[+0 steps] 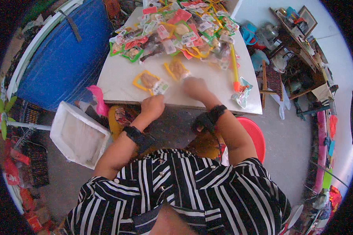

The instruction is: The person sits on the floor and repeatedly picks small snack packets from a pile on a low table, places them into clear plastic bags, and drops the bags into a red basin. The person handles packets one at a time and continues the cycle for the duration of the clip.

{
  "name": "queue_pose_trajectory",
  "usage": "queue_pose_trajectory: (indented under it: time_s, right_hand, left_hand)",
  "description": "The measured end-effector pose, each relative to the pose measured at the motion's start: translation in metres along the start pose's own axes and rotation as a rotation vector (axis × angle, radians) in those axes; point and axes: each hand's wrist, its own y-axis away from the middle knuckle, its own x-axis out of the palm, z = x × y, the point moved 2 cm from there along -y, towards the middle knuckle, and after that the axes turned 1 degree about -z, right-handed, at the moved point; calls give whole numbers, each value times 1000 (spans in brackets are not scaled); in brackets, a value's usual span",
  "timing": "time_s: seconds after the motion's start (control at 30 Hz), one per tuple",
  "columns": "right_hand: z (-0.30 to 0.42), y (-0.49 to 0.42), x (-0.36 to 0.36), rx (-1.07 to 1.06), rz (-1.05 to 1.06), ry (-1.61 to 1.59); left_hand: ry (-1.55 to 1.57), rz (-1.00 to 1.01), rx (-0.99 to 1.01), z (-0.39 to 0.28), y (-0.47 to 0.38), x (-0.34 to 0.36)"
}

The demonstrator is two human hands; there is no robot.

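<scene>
My left hand is closed at the near end of a yellow-edged plastic food packet, pinching its clear, labelled end by the table's front edge. Brown food shows through the packet's window. Slightly farther in, my right hand, blurred, grips the clear end of a second yellow-edged packet. Its fingertips are hidden under the hand. Both packets lie over the white table. Beyond them spreads a heap of sealed food packets with yellow, green and red edges.
A yellow tube with an orange end and a pale blue packet lie on the table's right side. At lower left is a white foam box; a red basin sits under the table's right corner. A blue tub stands left.
</scene>
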Motion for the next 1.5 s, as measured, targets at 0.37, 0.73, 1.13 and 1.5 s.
queue_pose_trajectory:
  time_s: [0.37, 0.73, 1.13, 1.5]
  right_hand:
    - [-35, 16, 11, 378, -313, -40]
    - [-31, 50, 19, 356, -215, -193]
    - [-58, 64, 35, 357, -348, -355]
    - [-20, 66, 33, 396, -259, -128]
  left_hand:
    - [34, 59, -23, 1, -3, 0]
    - [114, 42, -107, -2, -10, 3]
    - [94, 97, -171, -12, -15, 1]
    - [77, 92, -173, -15, -19, 4]
